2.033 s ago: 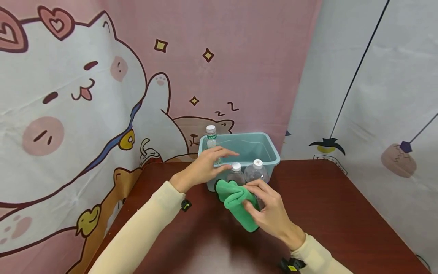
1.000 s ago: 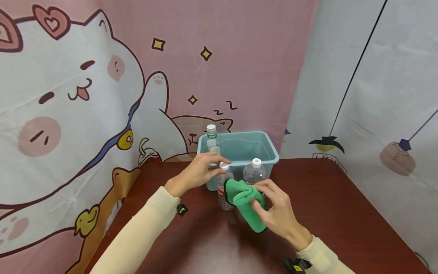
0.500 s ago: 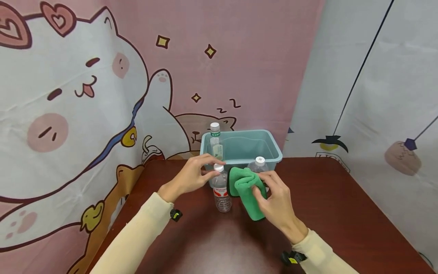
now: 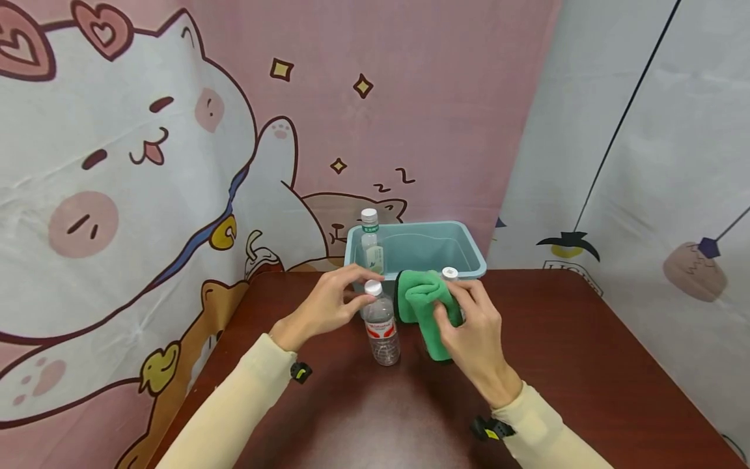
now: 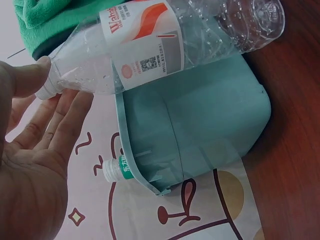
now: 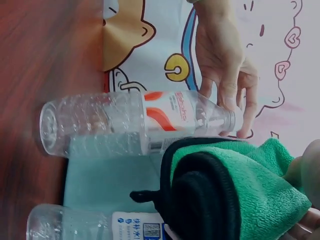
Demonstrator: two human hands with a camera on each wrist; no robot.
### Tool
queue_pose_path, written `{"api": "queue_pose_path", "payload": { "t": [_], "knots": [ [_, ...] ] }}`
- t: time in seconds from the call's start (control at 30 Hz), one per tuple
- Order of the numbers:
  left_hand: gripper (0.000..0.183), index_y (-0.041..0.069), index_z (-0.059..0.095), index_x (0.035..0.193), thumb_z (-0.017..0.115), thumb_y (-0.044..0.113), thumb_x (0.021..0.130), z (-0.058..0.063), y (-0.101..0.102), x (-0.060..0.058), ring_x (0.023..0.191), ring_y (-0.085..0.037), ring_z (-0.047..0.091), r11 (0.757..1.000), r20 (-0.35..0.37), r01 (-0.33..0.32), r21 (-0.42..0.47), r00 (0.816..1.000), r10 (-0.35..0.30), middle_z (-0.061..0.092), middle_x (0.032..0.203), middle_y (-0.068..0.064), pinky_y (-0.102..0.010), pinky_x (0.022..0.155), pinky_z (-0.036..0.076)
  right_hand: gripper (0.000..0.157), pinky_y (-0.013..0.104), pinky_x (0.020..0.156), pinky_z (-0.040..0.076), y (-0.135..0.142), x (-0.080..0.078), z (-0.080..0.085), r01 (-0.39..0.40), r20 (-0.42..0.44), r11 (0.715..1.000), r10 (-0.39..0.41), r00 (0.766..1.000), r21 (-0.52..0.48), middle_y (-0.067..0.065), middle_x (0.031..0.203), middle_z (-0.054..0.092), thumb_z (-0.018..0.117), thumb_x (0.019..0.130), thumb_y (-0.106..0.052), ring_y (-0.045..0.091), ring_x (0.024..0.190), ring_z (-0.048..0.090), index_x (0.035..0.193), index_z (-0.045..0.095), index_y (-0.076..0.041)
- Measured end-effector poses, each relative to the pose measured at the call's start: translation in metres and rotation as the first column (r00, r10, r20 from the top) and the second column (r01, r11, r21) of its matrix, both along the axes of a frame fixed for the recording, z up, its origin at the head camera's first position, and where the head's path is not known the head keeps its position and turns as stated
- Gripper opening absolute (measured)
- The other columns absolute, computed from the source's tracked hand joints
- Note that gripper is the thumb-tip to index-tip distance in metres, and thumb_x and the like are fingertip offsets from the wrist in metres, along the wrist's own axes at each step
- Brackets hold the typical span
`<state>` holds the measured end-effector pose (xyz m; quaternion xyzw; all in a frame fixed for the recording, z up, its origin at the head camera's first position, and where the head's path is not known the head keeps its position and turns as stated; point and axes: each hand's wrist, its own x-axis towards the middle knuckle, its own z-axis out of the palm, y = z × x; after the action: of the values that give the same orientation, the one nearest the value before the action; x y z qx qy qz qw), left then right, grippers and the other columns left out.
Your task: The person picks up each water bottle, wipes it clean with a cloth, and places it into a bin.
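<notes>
Red-label bottle [image 4: 383, 333]: clear, white-capped, near upright, in front of the tub. Whether its base bears on the table cannot be settled from these angles.
Left hand [image 4: 328, 301]: thumb and fingers clamped about the cap and neck of the red-label bottle.
Cloth [image 4: 430, 299]: green, dark-edged, folded, just beside the red-label bottle on its right.
Right hand [image 4: 477, 331]: thumb and fingers pinched on the folded cloth.
Step in hand: judged to be work on the red-label bottle, steadied at the top with the cloth presented to its side.
Next move: appears to call for a firm hold at the neck while the cloth is brought against the wall of the bottle, with light pressure, as thin plastic would probably dent.
Second bottle [image 6: 95, 227]: in front of the tub, mostly hidden by the cloth in the head view.
Tub [image 4: 433, 244]: pale blue, at the far side of the table [image 4: 586, 352].
Green-band bottle [image 4: 372, 247]: inside the tub, left end, cap above the rim.
Backdrop [image 4: 445, 98]: printed with cartoon cats.
</notes>
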<state>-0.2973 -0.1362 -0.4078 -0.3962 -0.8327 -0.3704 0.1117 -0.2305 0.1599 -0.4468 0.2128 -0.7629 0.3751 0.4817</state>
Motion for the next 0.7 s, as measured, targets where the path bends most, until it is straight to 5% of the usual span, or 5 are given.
{"api": "queue_pose_path", "payload": {
  "t": [0.17,0.3,0.4,0.7],
  "knots": [
    [0.033,0.009,0.078,0.142,0.084,0.01,0.109,-0.001,0.001,0.0,0.12,-0.02,0.076,0.999,0.033,0.028,0.018,0.999,-0.029,0.079,0.132,-0.002,-0.04,0.099,0.072,0.045,0.007,0.117,0.049,0.001,-0.002,0.0,-0.006,-0.007,0.998,0.007,1.0,0.065,0.026,0.123,0.072,0.086,0.094,0.008,0.04,0.114,0.08,0.138,0.08,0.005],
    [0.033,0.009,0.078,0.141,0.083,0.007,0.108,-0.001,0.004,0.001,0.125,-0.021,0.079,0.996,0.012,0.08,0.029,0.997,-0.081,0.08,0.134,-0.004,-0.032,0.1,0.071,0.046,0.032,0.103,0.067,-0.005,-0.004,-0.002,-0.03,0.033,0.989,0.026,0.999,0.148,0.022,0.122,0.073,0.089,0.092,0.011,0.036,0.113,0.08,0.137,0.08,0.005],
    [0.035,0.009,0.078,0.142,0.083,0.005,0.108,-0.002,0.007,0.003,0.13,-0.023,0.08,0.992,-0.007,0.126,0.029,0.992,-0.126,0.08,0.137,-0.006,-0.03,0.101,0.07,0.044,0.049,0.09,0.071,-0.011,-0.003,-0.003,-0.071,0.102,0.979,0.052,0.993,0.19,0.019,0.12,0.074,0.091,0.092,0.011,0.033,0.11,0.08,0.135,0.082,0.004],
    [0.034,0.012,0.079,0.141,0.082,0.006,0.108,-0.001,0.008,0.004,0.121,-0.018,0.079,0.992,-0.04,0.13,0.008,0.991,-0.129,0.08,0.136,-0.003,-0.03,0.093,0.071,0.047,0.045,0.09,0.07,-0.021,-0.001,-0.012,-0.255,0.323,0.958,0.203,0.925,0.129,0.011,0.133,0.077,0.089,0.101,-0.002,0.028,0.119,0.08,0.147,0.08,-0.004]
  ]
}}
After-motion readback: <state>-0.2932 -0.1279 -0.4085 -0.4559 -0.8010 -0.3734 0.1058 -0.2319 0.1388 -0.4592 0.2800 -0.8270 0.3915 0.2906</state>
